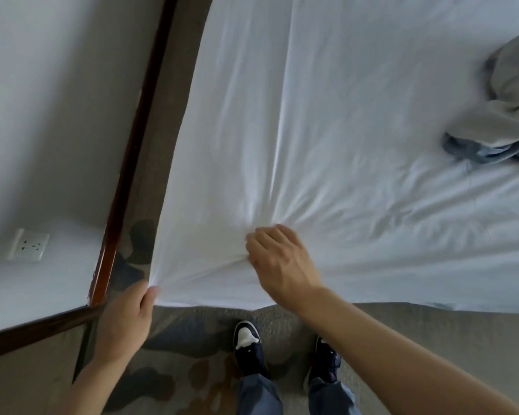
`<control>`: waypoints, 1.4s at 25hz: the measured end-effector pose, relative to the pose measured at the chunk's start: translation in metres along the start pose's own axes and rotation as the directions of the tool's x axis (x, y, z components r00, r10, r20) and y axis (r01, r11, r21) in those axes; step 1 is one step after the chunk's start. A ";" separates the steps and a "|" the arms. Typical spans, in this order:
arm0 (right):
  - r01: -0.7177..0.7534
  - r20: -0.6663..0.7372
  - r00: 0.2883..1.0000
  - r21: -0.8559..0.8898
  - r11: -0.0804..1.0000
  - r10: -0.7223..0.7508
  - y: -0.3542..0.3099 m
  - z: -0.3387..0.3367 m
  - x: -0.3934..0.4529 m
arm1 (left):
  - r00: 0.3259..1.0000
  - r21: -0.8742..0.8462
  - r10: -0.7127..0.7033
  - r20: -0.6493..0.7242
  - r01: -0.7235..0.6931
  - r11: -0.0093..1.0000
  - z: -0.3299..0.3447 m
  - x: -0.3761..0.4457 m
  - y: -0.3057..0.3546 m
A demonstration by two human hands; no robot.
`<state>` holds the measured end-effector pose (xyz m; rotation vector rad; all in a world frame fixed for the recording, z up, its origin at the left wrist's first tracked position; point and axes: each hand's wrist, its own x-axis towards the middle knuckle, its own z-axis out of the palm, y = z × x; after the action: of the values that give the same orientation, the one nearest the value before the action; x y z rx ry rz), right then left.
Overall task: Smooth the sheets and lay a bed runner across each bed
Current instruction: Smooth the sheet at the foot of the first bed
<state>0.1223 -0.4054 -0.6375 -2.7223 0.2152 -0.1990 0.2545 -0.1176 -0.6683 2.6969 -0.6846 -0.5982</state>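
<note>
A white sheet (342, 115) covers the bed that fills the upper right of the head view. My left hand (126, 322) pinches the sheet's near left corner at the bed's edge. My right hand (277, 262) grips a bunch of the sheet a little to the right, and creases fan out from its fingers across the bed. A crumpled grey and blue bed runner (504, 109) lies on the sheet at the far right.
A white wall (42, 100) with a dark wooden skirting board (126, 163) runs close along the bed's left side, leaving a narrow strip of floor. A wall socket (29, 244) sits low on the wall. My feet (249, 345) stand on patterned carpet at the bed's near edge.
</note>
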 end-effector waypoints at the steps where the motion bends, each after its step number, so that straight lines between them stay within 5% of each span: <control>1: -0.015 0.026 1.000 0.003 1.000 0.015 -0.003 0.004 0.001 | 0.999 -0.002 -0.027 0.044 0.027 1.000 0.004 0.009 -0.001; 3: -0.042 0.040 0.998 0.002 0.999 0.042 0.002 0.004 0.013 | 0.982 -0.045 -0.160 0.105 0.165 0.985 0.011 0.033 0.008; 5: -0.106 0.044 0.993 -0.020 0.994 0.107 0.012 -0.009 0.027 | 0.963 -0.170 -0.267 -0.038 0.257 0.951 0.004 0.057 0.032; 6: -0.169 0.044 0.984 -0.052 0.984 0.171 0.017 -0.017 0.031 | 0.947 -0.206 -0.263 -0.185 0.224 0.953 -0.001 0.067 0.052; 8: -0.307 0.069 0.947 -0.104 0.946 0.314 0.025 -0.021 0.028 | 0.917 -0.130 -0.027 -0.397 -0.027 0.991 -0.011 0.086 0.111; 10: -0.348 0.157 0.916 -0.141 0.927 0.368 0.031 -0.011 0.012 | 0.894 0.083 0.327 -0.308 -0.317 0.945 -0.006 0.105 0.181; 12: -0.341 0.259 0.887 -0.189 0.921 0.382 0.045 -0.001 -0.014 | 0.878 0.264 0.470 -0.093 -0.434 0.862 0.021 0.118 0.214; 14: -0.329 0.317 0.864 -0.231 0.916 0.390 0.066 -0.003 -0.039 | 0.884 0.388 0.466 0.035 -0.441 0.809 0.044 0.120 0.205; 18: -0.375 0.216 0.878 -0.242 0.895 0.426 0.087 -0.023 -0.054 | 0.888 0.377 0.457 -0.058 -0.404 0.833 0.050 0.115 0.233; 22: -0.453 0.203 0.833 -0.284 0.845 0.515 0.117 -0.025 -0.091 | 0.794 0.406 0.594 0.130 -0.589 0.699 0.086 0.093 0.267; 26: -0.599 0.150 0.717 -0.367 0.712 0.681 0.181 -0.059 -0.156 | 0.837 0.461 0.528 0.145 -0.529 0.713 0.101 0.091 0.261; 32: -0.874 -0.015 0.374 -0.341 0.347 0.927 0.295 -0.126 -0.284 | 0.819 0.451 0.566 0.098 -0.543 0.708 0.105 0.092 0.260; 35: -0.883 -0.033 0.413 -0.257 0.392 0.910 0.312 -0.149 -0.293 | 0.833 0.450 0.552 0.042 -0.509 0.734 0.105 0.084 0.270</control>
<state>-0.2273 -0.6926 -0.6588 -2.3628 1.7373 0.3352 0.1700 -0.4063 -0.6853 2.6710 -1.6676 -0.1680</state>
